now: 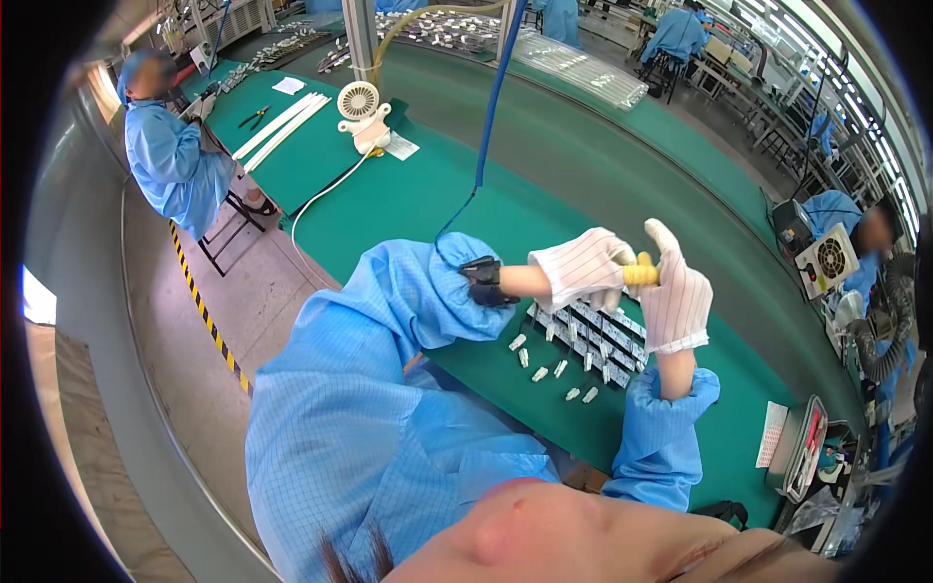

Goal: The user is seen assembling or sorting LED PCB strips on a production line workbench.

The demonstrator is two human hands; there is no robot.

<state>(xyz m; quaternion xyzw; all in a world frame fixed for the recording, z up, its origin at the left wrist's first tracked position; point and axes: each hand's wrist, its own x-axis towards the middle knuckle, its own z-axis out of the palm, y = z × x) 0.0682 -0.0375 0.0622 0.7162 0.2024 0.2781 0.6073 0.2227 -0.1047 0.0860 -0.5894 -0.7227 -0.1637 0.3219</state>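
Finger cots [639, 275] show where the curled left hand [586, 268] and half-spread right hand [677, 299] meet, any grip unclear. A low sleeve [663, 428] could scatter connectors [540, 373].

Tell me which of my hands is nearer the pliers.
Left. The left hand is well to the right of the pliers and lower in the view; the right hand is farther right still. Neither touches them.
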